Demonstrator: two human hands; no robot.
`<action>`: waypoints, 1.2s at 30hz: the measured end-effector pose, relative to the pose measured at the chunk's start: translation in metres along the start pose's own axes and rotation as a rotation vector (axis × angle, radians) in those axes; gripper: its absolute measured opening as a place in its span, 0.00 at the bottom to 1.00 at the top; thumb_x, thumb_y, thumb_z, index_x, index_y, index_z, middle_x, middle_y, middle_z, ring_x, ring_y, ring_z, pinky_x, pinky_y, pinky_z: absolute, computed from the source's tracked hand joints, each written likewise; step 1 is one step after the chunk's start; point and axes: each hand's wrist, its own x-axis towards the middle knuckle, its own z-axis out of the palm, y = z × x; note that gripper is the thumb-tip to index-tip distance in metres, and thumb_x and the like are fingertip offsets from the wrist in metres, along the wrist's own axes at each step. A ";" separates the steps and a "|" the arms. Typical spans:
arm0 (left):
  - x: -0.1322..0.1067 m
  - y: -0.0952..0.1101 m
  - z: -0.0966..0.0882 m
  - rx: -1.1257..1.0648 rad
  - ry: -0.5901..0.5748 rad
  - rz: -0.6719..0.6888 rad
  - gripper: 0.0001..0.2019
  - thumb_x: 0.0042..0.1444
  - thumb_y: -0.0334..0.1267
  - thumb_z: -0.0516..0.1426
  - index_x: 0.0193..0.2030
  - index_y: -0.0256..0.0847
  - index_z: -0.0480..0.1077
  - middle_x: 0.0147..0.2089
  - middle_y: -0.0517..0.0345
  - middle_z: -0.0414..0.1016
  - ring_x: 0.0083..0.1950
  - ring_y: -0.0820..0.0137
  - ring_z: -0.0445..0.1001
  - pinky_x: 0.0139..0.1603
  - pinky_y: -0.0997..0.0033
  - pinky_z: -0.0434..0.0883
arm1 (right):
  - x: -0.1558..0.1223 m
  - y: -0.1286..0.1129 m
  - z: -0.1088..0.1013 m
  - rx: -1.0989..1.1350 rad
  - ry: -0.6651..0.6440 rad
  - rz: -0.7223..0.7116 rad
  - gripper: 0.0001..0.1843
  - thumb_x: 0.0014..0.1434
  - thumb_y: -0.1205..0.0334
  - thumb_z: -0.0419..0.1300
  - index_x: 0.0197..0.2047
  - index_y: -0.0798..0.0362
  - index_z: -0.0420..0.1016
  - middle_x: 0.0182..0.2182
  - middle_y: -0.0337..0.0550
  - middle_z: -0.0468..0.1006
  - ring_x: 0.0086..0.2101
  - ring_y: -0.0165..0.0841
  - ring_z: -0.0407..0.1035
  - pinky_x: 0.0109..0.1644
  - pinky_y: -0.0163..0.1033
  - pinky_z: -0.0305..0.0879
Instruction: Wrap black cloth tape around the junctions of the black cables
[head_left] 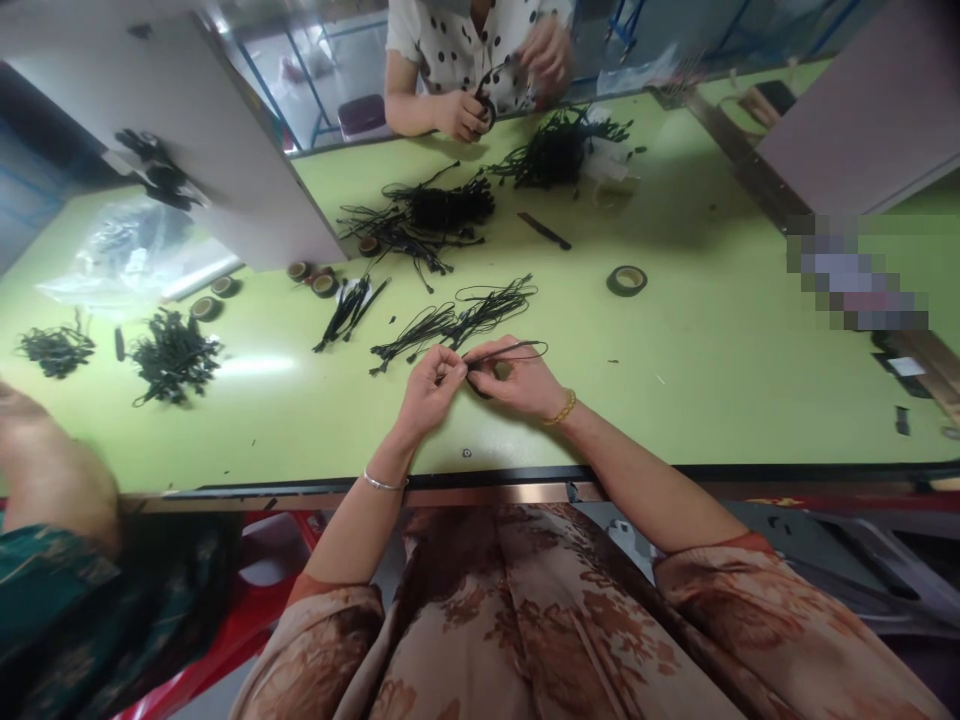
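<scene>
Near the front of the green table, both my hands meet around a thin black cable (525,346) whose loop sticks out to the right. My left hand (433,385) pinches it at the fingertips, just touching the other hand. My right hand (521,380) is closed around the cable, thumb against forefinger; a dark rounded piece under its fingers is mostly hidden. Just beyond my hands lie bundled black cables (491,310) and another bundle (416,335) beside them.
Across the green table (720,380), a person in a dotted shirt (480,60) handles black tape. Cable piles (551,150) and tape rolls (626,281) lie around. A grey panel (247,150) stands left; another person's arm (56,470) rests at the left edge.
</scene>
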 end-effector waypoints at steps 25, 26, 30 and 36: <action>-0.009 0.011 0.007 0.088 -0.134 0.005 0.10 0.54 0.43 0.59 0.31 0.42 0.62 0.24 0.66 0.59 0.25 0.76 0.55 0.28 0.73 0.53 | 0.009 0.014 -0.011 0.980 -0.132 0.557 0.28 0.43 0.62 0.74 0.48 0.50 0.73 0.31 0.36 0.81 0.29 0.29 0.73 0.34 0.34 0.70; -0.010 0.011 0.008 0.123 -0.113 0.019 0.10 0.54 0.42 0.58 0.30 0.42 0.62 0.23 0.67 0.58 0.24 0.76 0.54 0.28 0.73 0.53 | 0.009 0.013 -0.011 0.974 -0.123 0.541 0.28 0.43 0.62 0.74 0.48 0.49 0.73 0.31 0.36 0.81 0.30 0.29 0.74 0.35 0.35 0.70; -0.012 0.012 0.010 0.247 -0.047 0.070 0.09 0.55 0.41 0.57 0.30 0.43 0.60 0.19 0.69 0.54 0.22 0.76 0.51 0.28 0.72 0.53 | 0.009 0.011 -0.013 0.948 -0.083 0.510 0.28 0.43 0.60 0.75 0.47 0.49 0.72 0.31 0.37 0.81 0.32 0.32 0.75 0.38 0.38 0.72; -0.011 0.012 0.006 0.273 -0.140 0.041 0.10 0.55 0.42 0.57 0.28 0.43 0.60 0.20 0.69 0.54 0.23 0.76 0.52 0.28 0.72 0.53 | 0.009 0.010 -0.014 0.898 -0.059 0.462 0.29 0.41 0.60 0.76 0.47 0.49 0.72 0.30 0.38 0.81 0.33 0.33 0.76 0.40 0.40 0.73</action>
